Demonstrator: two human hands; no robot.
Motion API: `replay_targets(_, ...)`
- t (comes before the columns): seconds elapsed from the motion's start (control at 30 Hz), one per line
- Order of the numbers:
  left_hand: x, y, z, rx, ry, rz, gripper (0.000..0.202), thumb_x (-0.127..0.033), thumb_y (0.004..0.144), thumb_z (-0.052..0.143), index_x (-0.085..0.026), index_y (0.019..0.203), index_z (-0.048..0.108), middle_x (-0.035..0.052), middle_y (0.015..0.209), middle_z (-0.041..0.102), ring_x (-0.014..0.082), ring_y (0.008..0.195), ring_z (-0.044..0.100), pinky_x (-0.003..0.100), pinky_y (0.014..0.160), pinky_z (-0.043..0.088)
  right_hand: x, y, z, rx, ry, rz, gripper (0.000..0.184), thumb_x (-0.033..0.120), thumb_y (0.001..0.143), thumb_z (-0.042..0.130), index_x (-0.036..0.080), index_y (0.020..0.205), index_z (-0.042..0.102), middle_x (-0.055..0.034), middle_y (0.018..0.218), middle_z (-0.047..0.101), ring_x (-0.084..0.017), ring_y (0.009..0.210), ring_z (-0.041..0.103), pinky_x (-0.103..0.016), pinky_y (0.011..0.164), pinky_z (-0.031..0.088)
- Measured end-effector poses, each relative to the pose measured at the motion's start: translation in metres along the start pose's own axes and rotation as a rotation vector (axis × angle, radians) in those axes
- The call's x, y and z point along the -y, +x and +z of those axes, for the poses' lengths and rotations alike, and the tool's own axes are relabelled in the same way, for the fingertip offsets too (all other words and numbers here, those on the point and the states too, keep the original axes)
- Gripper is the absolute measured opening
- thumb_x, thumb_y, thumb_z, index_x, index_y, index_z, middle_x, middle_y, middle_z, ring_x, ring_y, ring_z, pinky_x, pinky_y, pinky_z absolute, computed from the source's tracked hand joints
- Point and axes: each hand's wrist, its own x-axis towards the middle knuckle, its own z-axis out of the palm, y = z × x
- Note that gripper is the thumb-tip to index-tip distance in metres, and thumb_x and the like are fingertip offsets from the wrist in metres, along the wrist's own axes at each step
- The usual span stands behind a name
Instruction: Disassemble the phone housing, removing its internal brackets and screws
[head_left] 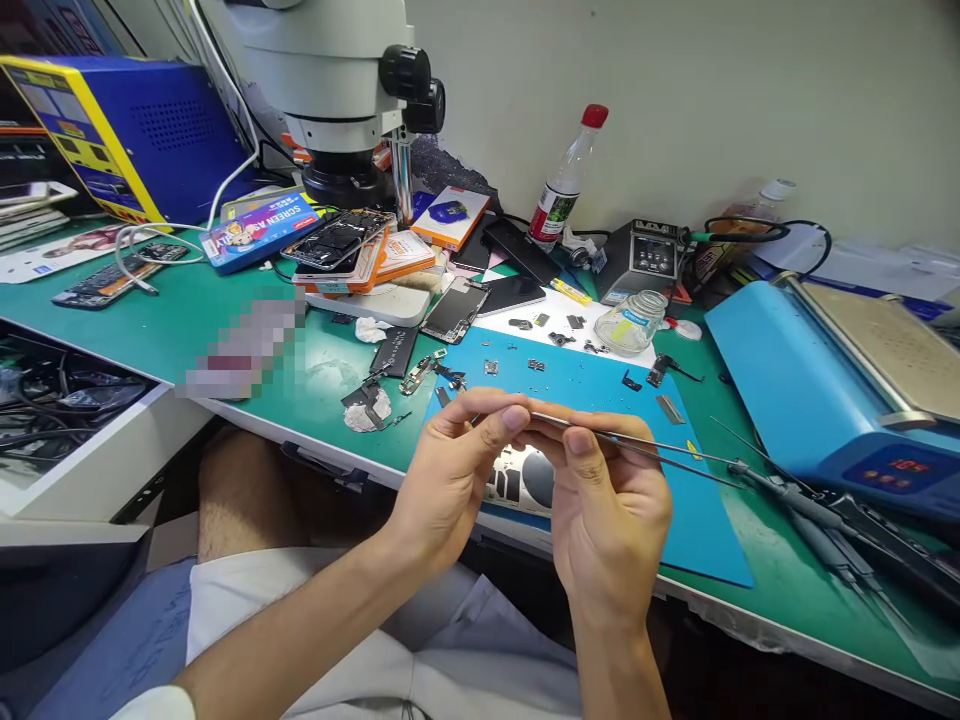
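Observation:
Both my hands are raised close together over a blue mat (705, 540). My right hand (615, 500) is closed on slim metal tweezers (675, 458), thumb on top, with their two thin prongs reaching right. Beside it, my left hand (457, 475) pinches thumb against forefinger at the near end of a thin metallic edge; what exactly it grips is hidden. Below the hands lies a pale piece with dark patches (536, 480), partly covered. Small phone parts (536, 364) and tiny screws are scattered on the mat behind my fingers.
At right stand a blue heating plate (795, 380) and grey handled tools (817, 515). A glass jar (630, 322), red-capped bottle (562, 180) and soldering station (641, 260) are behind. A microscope (322, 80), stacked boxes (379, 265) and an open drawer (97, 450) occupy the left.

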Motion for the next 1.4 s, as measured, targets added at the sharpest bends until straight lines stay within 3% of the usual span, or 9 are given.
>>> replay_targets(0.23,0.003,-0.004,0.006,0.02,0.009,0.028,0.013,-0.035,0.083,0.099,-0.031,0.09,0.089,-0.0029,0.089,0.075,0.0073,0.081,0.068,0.019,0.084,0.059,0.002,-0.008,0.003,-0.09,-0.043,-0.07,0.007,0.028,0.1,0.08,0.026,0.103,0.074,-0.0033,0.101,0.083,-0.02,0.091,0.083,-0.031,0.075,0.07)
replay_targets(0.43,0.007,-0.004,0.004,0.051,0.156,0.158,0.011,-0.025,0.084,0.098,-0.029,0.088,0.089,-0.0021,0.092,0.073,0.0081,0.089,0.07,0.016,0.082,0.059,-0.003,-0.01,0.008,-0.167,-0.109,-0.173,0.007,0.025,0.104,0.074,0.027,0.106,0.068,-0.0007,0.101,0.079,-0.014,0.102,0.077,-0.028,0.09,0.066)
replay_targets(0.6,0.008,-0.004,-0.004,0.088,0.286,0.248,0.008,-0.024,0.088,0.094,-0.027,0.094,0.089,0.0025,0.103,0.079,0.0144,0.103,0.074,0.019,0.084,0.064,-0.001,-0.007,0.007,-0.125,-0.133,-0.173,0.005,0.023,0.108,0.064,0.028,0.109,0.063,-0.0004,0.098,0.073,-0.014,0.097,0.075,-0.027,0.085,0.065)
replay_targets(0.77,0.009,-0.007,-0.008,0.096,0.34,0.255,0.009,-0.024,0.094,0.089,-0.026,0.102,0.086,0.0007,0.101,0.081,0.0121,0.09,0.078,0.021,0.079,0.067,0.006,-0.005,0.005,-0.071,-0.261,-0.156,0.003,0.024,0.108,0.064,0.026,0.109,0.064,-0.0014,0.099,0.074,-0.016,0.096,0.076,-0.029,0.081,0.066)
replay_targets(0.9,0.011,-0.007,-0.008,0.09,0.318,0.29,0.007,-0.022,0.096,0.087,-0.025,0.096,0.081,-0.0022,0.096,0.08,0.0099,0.085,0.078,0.02,0.079,0.067,0.007,-0.006,0.005,-0.058,-0.337,-0.178,0.003,0.023,0.108,0.066,0.026,0.108,0.066,-0.0002,0.1,0.076,-0.014,0.095,0.077,-0.025,0.081,0.066)
replay_targets(1.07,0.01,-0.005,-0.008,0.088,0.3,0.307,0.008,-0.021,0.098,0.085,-0.023,0.092,0.078,-0.0017,0.095,0.079,0.0103,0.08,0.076,0.024,0.076,0.069,0.005,-0.006,0.002,-0.035,-0.319,-0.204,0.012,0.016,0.102,0.073,0.026,0.106,0.068,0.0018,0.102,0.078,-0.011,0.096,0.079,-0.023,0.088,0.066)
replay_targets(1.2,0.007,-0.006,-0.007,0.099,0.32,0.295,0.009,-0.021,0.096,0.086,-0.021,0.091,0.079,-0.0007,0.092,0.079,0.0106,0.08,0.076,0.022,0.075,0.067,0.006,-0.005,-0.005,-0.002,-0.287,-0.228,0.023,0.008,0.094,0.08,0.025,0.102,0.067,0.0018,0.099,0.078,-0.013,0.096,0.08,-0.024,0.082,0.067)
replay_targets(1.4,0.007,-0.007,-0.007,0.073,0.396,0.262,0.012,-0.024,0.094,0.088,-0.02,0.089,0.078,0.0004,0.088,0.078,0.0124,0.08,0.077,0.023,0.076,0.066,0.007,-0.003,-0.009,0.012,-0.304,-0.174,0.022,0.01,0.092,0.082,0.025,0.099,0.067,0.0013,0.096,0.076,-0.015,0.091,0.077,-0.027,0.077,0.066)
